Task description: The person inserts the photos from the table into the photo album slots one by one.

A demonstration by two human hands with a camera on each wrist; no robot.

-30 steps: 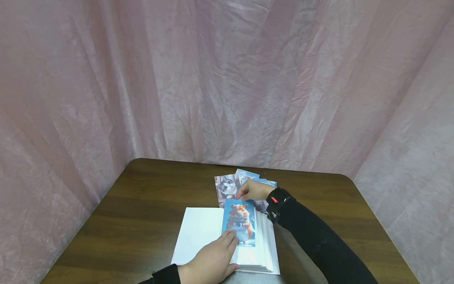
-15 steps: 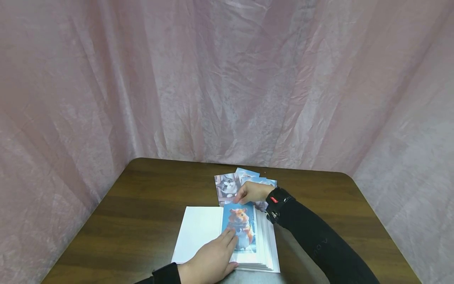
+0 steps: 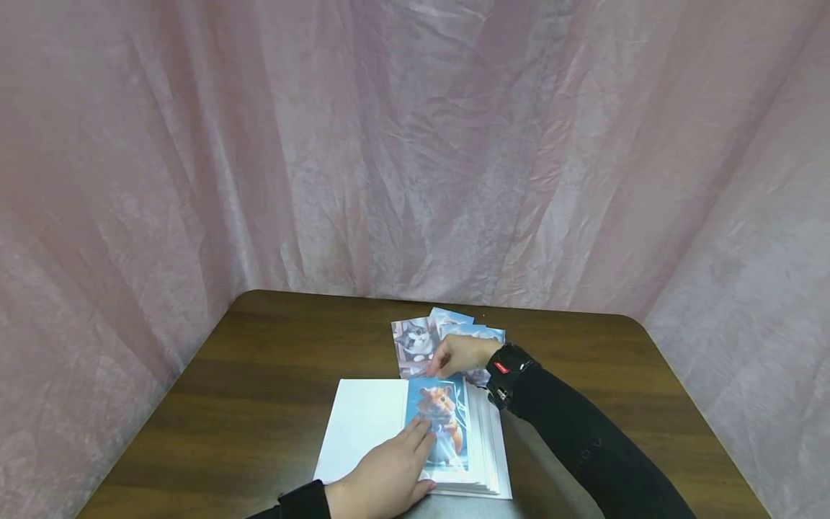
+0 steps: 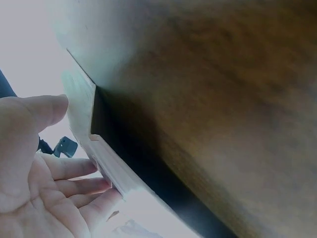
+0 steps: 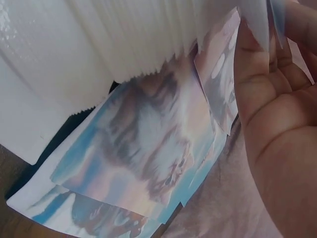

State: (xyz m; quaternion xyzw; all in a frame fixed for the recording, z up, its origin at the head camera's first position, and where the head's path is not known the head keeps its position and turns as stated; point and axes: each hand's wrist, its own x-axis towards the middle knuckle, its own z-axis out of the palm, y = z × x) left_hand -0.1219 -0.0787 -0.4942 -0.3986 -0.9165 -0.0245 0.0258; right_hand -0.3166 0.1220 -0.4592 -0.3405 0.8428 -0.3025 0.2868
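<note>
An open white photo album (image 3: 363, 414) lies on the table, its pages stacked at the right side. Over the top page is a blue picture card with a hamster (image 3: 443, 432), most of its length within the page's clear sleeve. My right hand (image 3: 462, 354) pinches the card's top edge between thumb and fingers at the far edge of the album. With fingers extended, my left hand (image 3: 389, 468) rests on the page and overlaps the card's lower left part. The left wrist view shows the left fingertips (image 4: 101, 206) at the album's edge.
Several loose picture cards, one with a grey and white cat (image 3: 415, 340), lie fanned behind the album, partly under the right hand. In the right wrist view another card (image 5: 148, 134) lies beside the page edges. A pink curtain (image 3: 415, 144) hangs behind the brown table (image 3: 292, 346).
The hamster card has slid down toward the near edge of the page, with my right hand following it slightly. My left hand has stayed in place.
</note>
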